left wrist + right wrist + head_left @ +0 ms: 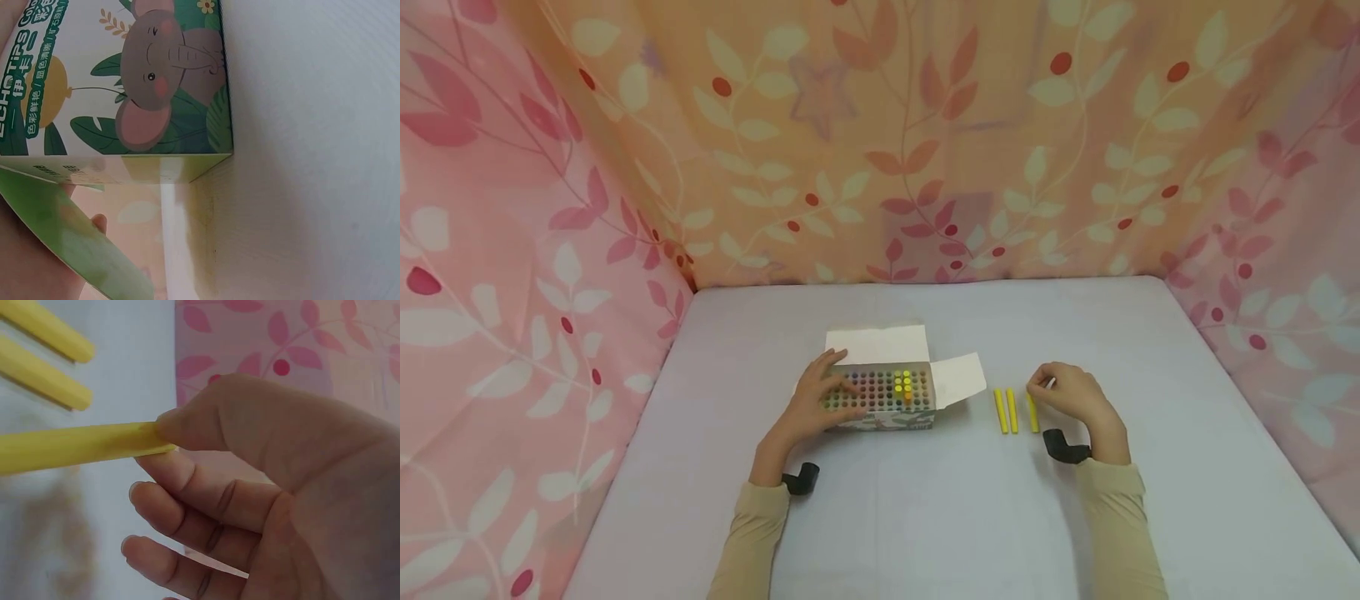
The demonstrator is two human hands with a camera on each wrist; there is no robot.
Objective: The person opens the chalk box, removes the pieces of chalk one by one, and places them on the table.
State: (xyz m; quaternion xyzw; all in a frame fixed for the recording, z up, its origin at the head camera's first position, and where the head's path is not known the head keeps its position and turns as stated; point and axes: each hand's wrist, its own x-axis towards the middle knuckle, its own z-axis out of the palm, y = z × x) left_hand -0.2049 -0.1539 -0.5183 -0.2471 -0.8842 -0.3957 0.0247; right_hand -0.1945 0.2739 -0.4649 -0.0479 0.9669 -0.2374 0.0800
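A yellow stick [1033, 412] lies on the pale table [925, 517], to the right of a box of colored sticks [883, 400]. The right hand [1071, 393] pinches this stick at its far end. In the right wrist view the thumb [206, 422] presses the stick [75, 447] against the first finger, and the other fingers [181, 519] curl loosely under it and touch nothing. Two more yellow sticks [1007, 410] lie just beside it on its left, side by side and all pointing the same way. They are close together but not touching. The box sits near the middle of the table with its white flaps [880, 343] open. Inside it many colored stick ends stand in rows, and a few yellow and orange ones poke up higher near the right side. The left hand [820, 398] rests on the left part of the box with its fingers spread out over the top. The left wrist view shows the side of the box [144, 81] with a gray elephant and green leaves on it. Both arms wear tan sleeves [752, 533]. Pink and orange cloth with leaves [880, 142] hangs all around the table.
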